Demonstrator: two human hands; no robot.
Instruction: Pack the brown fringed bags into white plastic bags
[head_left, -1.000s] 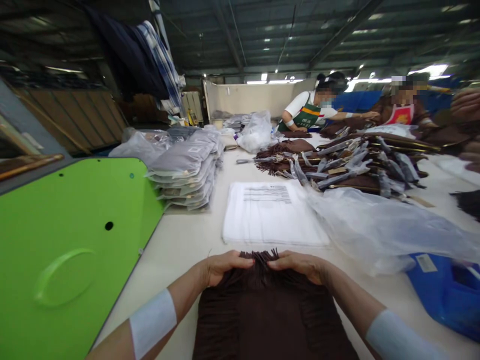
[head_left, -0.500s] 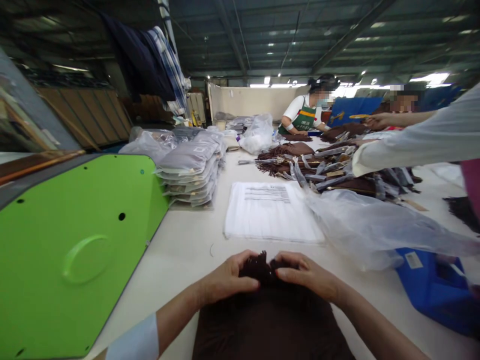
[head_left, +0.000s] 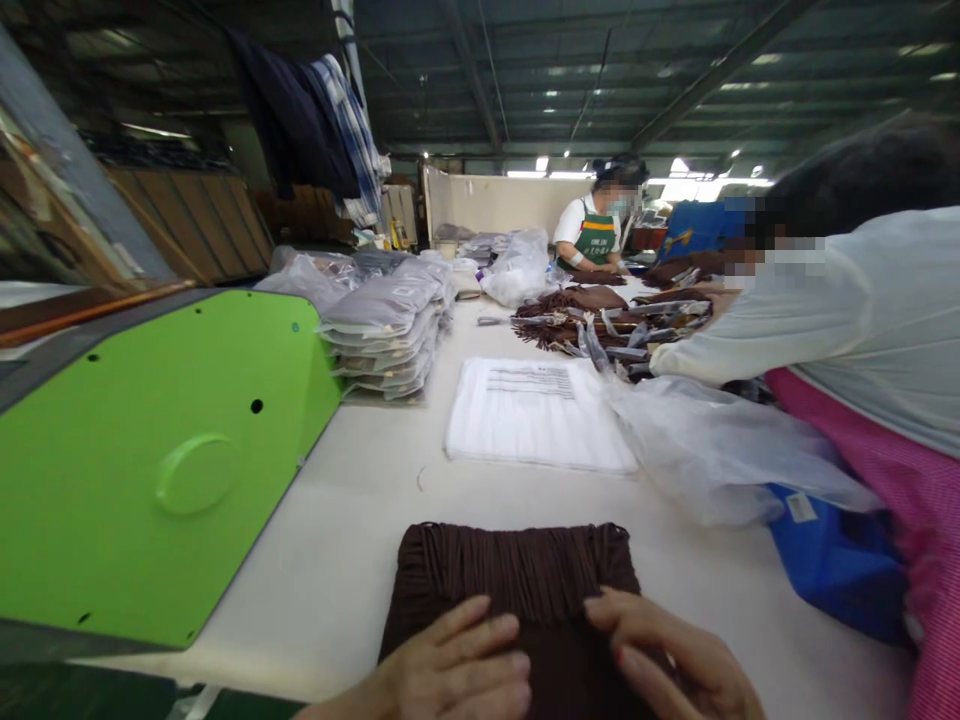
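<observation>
A dark brown fringed cloth piece lies folded on the white table at the near edge, its strands turned down toward me across the top. My left hand rests flat on its left part, fingers stretched out below the fringe. Over the right part is my right hand, fingers extended and slightly bent, the fingertips at the fringe's lower end. Neither hand grips the cloth. Just beyond lies a flat stack of white printed plastic bags.
A green machine panel stands at left beside stacked bagged goods. To the right, a co-worker in a white sleeve leans over brown fringed pieces. Clear plastic covers part of a blue object. Another person works farther back.
My hands have let go of the bunched fringe and drawn back toward me; the fringe now lies flat over the cloth. The co-worker at right has leaned in over the table.
</observation>
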